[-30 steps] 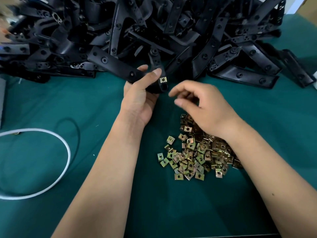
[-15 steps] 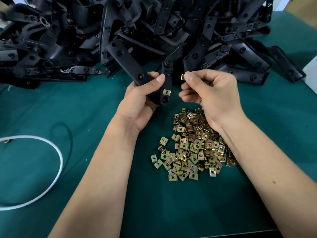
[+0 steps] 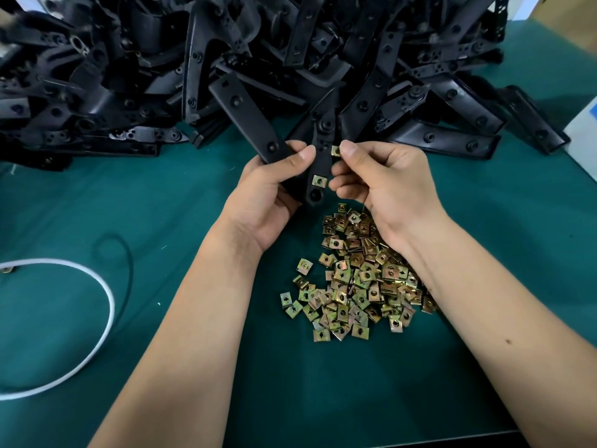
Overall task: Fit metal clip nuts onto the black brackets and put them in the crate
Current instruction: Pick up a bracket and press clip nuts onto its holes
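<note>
My left hand [image 3: 269, 189] grips a black V-shaped bracket [image 3: 248, 121] above the green table; one brass clip nut [image 3: 319, 181] sits fitted near the bracket's lower end. My right hand [image 3: 384, 182] pinches a second clip nut [image 3: 336, 151] between thumb and forefinger, right against the bracket's short arm. A loose heap of clip nuts [image 3: 355, 276] lies on the mat below the hands. No crate is in view.
A big pile of black brackets [image 3: 323, 53] fills the back of the table [image 3: 161, 195]. A white cord loop [image 3: 97, 318] and a thin black cable [image 3: 127, 263] lie at the left. A white box edge [image 3: 584, 137] stands at the far right.
My right hand rose from the nut heap with a clip nut and brought it to the bracket. My left hand tilted the bracket more upright.
</note>
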A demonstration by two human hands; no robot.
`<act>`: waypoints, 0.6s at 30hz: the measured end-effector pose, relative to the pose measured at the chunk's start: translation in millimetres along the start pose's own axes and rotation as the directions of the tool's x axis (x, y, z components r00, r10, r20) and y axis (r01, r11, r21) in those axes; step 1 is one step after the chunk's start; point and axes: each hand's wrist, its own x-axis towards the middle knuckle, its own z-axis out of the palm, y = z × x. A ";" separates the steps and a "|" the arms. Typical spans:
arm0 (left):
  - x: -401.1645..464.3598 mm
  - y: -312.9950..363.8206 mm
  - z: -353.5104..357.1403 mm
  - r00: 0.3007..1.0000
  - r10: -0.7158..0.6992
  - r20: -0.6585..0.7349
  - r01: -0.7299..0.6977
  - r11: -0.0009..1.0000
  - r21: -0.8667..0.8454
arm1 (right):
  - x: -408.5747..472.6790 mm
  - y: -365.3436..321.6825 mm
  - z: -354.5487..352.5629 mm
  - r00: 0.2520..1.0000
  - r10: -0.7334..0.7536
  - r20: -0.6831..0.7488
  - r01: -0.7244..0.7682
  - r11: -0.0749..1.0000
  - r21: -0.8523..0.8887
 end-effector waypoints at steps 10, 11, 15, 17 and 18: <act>-0.3 0.6 1.6 1.000 -0.009 -0.003 0.009 1.000 0.008 | -1.9 1.3 1.9 1.000 -0.009 -0.015 0.009 1.000 -0.026; -0.5 0.9 1.8 1.000 -0.011 -0.005 0.011 1.000 0.013 | -2.0 1.4 2.2 1.000 -0.009 -0.019 0.008 1.000 -0.027; -2.0 1.6 4.5 1.000 -0.020 -0.004 0.020 0.999 0.032 | -2.5 0.9 2.8 1.000 0.006 -0.027 -0.007 1.000 -0.017; -2.7 1.7 5.5 1.000 -0.030 -0.004 0.031 0.999 0.033 | -2.7 1.0 3.4 0.999 0.018 -0.027 -0.019 1.000 -0.006; -2.8 1.7 5.7 0.999 -0.035 -0.002 0.035 0.999 0.034 | -2.7 1.1 3.6 1.000 0.016 -0.027 -0.016 1.000 -0.014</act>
